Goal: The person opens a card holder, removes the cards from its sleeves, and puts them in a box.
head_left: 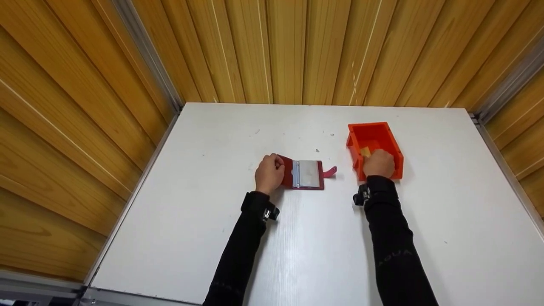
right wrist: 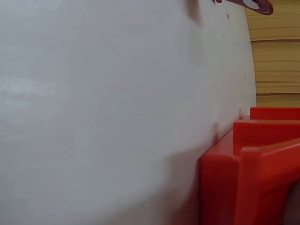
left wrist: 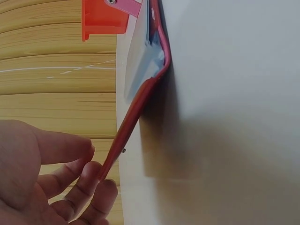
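We see a white tabletop [head_left: 170, 238] under and all around the red-orange bin [head_left: 373, 132], with small specks and scraps scattered mostly to the bin's left. Wood-look plank walls [head_left: 284, 51] stand beyond the bin and off to either side of it; grey metal posts [head_left: 151, 59] run up the corners, one far left of the bin, one to its right. Left of the bin, just apart from it, we have a small red booklet [head_left: 309, 174], unfolded: clear, pale sleeves on a bluish translucent spine, right half flat, left cover [head_left: 287, 172] tilted up off the table. A pink-red strap [head_left: 330, 171] points toward the bin; we spot a tiny stud [left wrist: 123, 150] on the cover's outside. Left hand [head_left: 268, 175], at the booklet's side away from the bin: fingers bent, fingertips touching the cover's free edge, thumb just off it; we can't tell if that's a real pinch. Right hand [head_left: 379, 163] reaches into the bin's near end beside a yellowish piece [head_left: 365, 151]; its fingertips are hidden, so we can't tell what they do.
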Available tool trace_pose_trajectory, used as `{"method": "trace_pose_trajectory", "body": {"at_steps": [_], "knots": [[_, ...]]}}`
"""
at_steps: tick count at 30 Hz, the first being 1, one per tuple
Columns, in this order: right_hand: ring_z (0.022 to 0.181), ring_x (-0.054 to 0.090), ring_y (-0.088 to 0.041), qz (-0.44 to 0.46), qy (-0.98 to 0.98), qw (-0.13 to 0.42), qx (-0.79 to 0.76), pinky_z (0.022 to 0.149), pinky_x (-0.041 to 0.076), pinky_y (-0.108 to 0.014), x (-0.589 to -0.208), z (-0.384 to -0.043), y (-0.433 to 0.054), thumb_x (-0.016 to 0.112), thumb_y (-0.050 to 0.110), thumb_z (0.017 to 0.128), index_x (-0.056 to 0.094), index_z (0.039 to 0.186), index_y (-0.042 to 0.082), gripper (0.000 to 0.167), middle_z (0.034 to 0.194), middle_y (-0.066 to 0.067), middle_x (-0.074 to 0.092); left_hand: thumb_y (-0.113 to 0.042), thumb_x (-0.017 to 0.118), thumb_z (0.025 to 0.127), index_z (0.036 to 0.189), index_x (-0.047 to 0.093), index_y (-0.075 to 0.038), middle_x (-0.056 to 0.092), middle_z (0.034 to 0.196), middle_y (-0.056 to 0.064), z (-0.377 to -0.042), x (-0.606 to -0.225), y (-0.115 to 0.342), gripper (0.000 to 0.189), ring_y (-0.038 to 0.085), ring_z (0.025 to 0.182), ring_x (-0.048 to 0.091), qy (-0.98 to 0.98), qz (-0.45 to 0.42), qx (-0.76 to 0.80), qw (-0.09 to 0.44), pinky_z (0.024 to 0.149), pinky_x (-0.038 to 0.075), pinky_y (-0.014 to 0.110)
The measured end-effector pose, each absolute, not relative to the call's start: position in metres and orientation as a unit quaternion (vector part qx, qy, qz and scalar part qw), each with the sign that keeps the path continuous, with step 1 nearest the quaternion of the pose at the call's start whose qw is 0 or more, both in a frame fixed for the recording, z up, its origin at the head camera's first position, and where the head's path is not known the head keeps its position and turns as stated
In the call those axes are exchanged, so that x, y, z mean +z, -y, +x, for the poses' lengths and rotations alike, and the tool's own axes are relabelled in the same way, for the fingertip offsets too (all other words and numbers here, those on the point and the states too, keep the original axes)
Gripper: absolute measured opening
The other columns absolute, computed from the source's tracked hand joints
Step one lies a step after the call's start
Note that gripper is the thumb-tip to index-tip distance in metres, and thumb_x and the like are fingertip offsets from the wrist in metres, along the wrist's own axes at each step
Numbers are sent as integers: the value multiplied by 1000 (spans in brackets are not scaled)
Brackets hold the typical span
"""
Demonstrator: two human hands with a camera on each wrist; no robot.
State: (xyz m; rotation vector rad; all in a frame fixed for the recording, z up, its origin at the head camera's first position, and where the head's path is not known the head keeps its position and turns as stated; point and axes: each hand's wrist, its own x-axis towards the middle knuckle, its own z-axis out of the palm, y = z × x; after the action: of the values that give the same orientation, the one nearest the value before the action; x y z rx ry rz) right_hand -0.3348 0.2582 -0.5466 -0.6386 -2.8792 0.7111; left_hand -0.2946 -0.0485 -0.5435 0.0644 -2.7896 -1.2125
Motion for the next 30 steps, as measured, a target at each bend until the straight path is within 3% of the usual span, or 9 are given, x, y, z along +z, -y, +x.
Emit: {"method": "trace_pose_trajectory", "body": {"at_steps": [6,17,26,30], "knots": [[106,64,-48,-224,943,71,235,99,53,-54,-547,-332,-257,58,8,96,67,112,-17,31,112,-37,67,-11,66,98,100,68,-7,62,96,9,-294,-544,48,5,21,88,60,915,22,-399,48,78,49,34],[109,64,-53,-213,944,89,235,97,53,-57,-550,-331,-263,57,7,90,68,110,-19,34,112,-40,67,-11,66,97,99,68,-6,62,96,8,-293,-541,46,6,20,88,59,914,18,-402,47,78,48,33],[108,62,-53,-200,945,88,241,100,51,-57,-547,-329,-264,54,21,103,66,104,-19,42,110,-39,66,-11,66,97,100,68,-6,62,97,9,-292,-542,47,6,21,88,60,914,19,-402,47,78,49,35],[113,61,-52,-188,943,84,260,105,48,-57,-540,-330,-264,49,21,107,65,109,-17,41,114,-38,65,-11,66,98,100,68,-6,62,97,9,-292,-542,48,6,22,89,61,916,20,-397,49,79,50,35]]}}
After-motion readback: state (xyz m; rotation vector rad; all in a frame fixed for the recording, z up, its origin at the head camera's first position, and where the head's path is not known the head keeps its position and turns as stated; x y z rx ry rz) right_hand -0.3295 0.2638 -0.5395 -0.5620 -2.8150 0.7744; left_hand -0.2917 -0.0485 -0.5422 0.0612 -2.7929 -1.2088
